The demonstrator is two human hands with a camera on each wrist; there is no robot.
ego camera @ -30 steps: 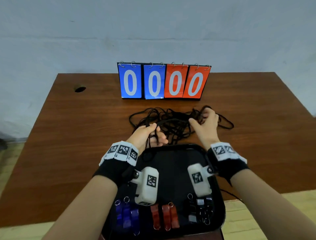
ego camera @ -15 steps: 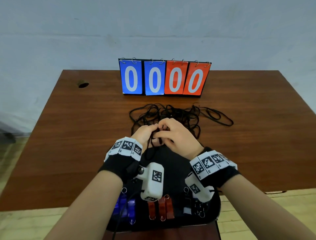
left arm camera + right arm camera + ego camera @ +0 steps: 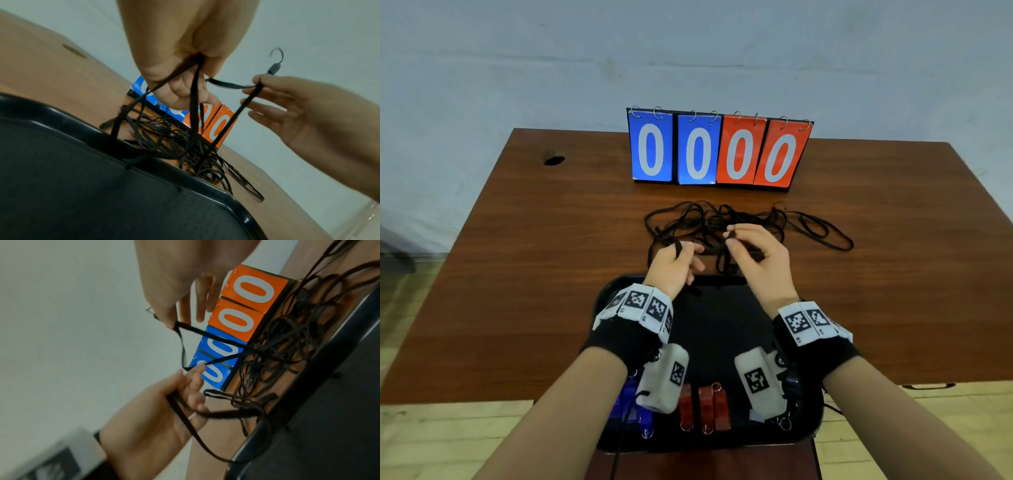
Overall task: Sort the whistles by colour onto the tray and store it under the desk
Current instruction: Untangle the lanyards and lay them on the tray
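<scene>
A black tray (image 3: 722, 325) lies at the desk's near edge. Along its near side are blue whistles (image 3: 625, 401) at the left, red whistles (image 3: 703, 407) in the middle and black whistles (image 3: 786, 419) at the right, partly hidden by the wrist cameras. Beyond the tray a tangle of black lanyards (image 3: 722, 219) lies on the desk. My left hand (image 3: 688, 253) grips several strands lifted over the tray's far rim (image 3: 144, 164). My right hand (image 3: 731, 238) pinches one strand (image 3: 246, 105) between thumb and forefinger, close to the left hand (image 3: 191, 386).
A flip scoreboard (image 3: 719, 150) reading 0000, blue and orange, stands behind the lanyards. The brown desk (image 3: 534, 274) has a cable hole (image 3: 554, 160) at its back left. A pale wall rises behind the desk, and wooden floor shows on both sides.
My hands came together over the lanyards half a second ago and have drawn slightly apart. The right hand now holds a single strand lifted out of the tangle.
</scene>
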